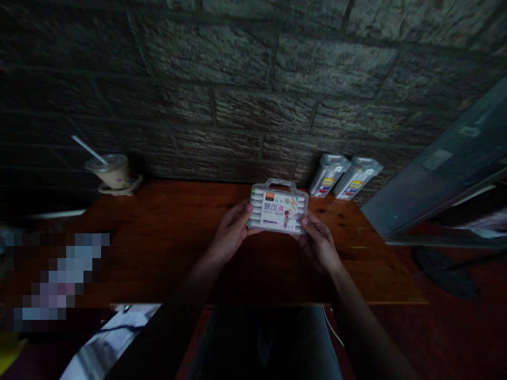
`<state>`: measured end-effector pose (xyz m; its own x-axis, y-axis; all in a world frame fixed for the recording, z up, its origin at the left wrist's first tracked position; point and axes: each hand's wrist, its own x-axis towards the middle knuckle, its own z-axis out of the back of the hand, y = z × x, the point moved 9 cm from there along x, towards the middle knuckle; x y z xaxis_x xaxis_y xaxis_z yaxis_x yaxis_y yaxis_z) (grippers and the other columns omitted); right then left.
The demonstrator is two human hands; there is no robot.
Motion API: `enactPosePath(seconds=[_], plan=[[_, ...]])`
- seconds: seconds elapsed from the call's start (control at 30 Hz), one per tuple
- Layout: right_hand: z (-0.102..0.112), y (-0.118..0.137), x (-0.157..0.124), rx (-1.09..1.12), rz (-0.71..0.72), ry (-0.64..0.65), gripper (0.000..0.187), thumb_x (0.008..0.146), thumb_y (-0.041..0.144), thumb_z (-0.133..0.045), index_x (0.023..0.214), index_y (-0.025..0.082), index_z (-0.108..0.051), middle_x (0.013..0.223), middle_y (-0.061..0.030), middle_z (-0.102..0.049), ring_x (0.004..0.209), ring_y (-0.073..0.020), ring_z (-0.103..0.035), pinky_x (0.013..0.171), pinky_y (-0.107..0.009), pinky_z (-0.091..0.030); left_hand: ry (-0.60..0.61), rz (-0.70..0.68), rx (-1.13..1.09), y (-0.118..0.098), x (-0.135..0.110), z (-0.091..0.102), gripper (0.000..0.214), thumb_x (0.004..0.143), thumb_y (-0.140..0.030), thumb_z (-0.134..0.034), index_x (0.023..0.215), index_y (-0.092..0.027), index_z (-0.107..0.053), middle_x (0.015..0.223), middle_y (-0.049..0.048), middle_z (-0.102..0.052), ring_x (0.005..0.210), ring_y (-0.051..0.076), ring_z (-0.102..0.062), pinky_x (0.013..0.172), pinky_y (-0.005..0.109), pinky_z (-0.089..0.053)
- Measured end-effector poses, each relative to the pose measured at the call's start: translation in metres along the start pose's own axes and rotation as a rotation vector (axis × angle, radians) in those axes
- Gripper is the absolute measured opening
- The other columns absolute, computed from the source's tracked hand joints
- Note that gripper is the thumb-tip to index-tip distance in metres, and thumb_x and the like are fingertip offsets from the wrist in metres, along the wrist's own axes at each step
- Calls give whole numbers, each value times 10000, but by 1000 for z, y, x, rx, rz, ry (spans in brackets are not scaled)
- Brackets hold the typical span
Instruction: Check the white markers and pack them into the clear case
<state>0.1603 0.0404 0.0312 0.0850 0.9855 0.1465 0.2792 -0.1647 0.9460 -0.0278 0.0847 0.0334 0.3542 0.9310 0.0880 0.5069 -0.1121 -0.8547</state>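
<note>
A clear plastic case of markers is held up over the wooden table between my two hands, its printed label facing me. White marker barrels lie crosswise inside it, and a clear carry handle stands at its top. My left hand grips the left end, with the thumb on the front. On the right end, my right hand closes round the lower corner, thumb also in front. The fingers behind the case are mostly hidden.
Two similar clear cases stand upright at the table's back right, near the stone-block wall. A lidded drink cup with a white straw sits at the back left. The wooden table ends just before my lap. A blurred-out patch covers the left.
</note>
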Motion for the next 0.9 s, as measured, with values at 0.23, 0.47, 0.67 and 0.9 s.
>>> enactPosePath(seconds=[0.23,0.47,0.67,0.9], plan=[[18,66,78,-35,241,-45,378,870,525,-722,1149,269,-714,1221,-69,-754,1128,-287,-705,867,-448,-636,-22,-147,-95,-34,86,-46,415,877,-519,-709,1137,-203,-645,1274,101,-728,1210,303,-669,970,513,-575],[25,19,93,39,76,3,388,792,472,-812,1114,271,-732,1154,-45,-779,1026,-273,-737,844,-437,-636,91,18,21,-8,84,-1,405,875,-431,-750,1213,-231,-650,1232,111,-748,1059,281,-745,916,472,-601],[12,-25,76,-31,-51,125,374,823,430,-797,1158,274,-743,1159,-48,-780,1035,-271,-734,922,-450,-600,69,89,93,11,51,48,371,924,-406,-698,1251,-238,-652,1269,121,-731,1081,282,-741,886,429,-626],[22,-20,78,-103,-25,128,375,831,436,-794,1174,291,-745,1166,-49,-782,1039,-270,-735,912,-462,-606,62,21,261,13,53,46,398,899,-409,-716,1241,-216,-650,1340,133,-688,1140,288,-710,890,409,-626]])
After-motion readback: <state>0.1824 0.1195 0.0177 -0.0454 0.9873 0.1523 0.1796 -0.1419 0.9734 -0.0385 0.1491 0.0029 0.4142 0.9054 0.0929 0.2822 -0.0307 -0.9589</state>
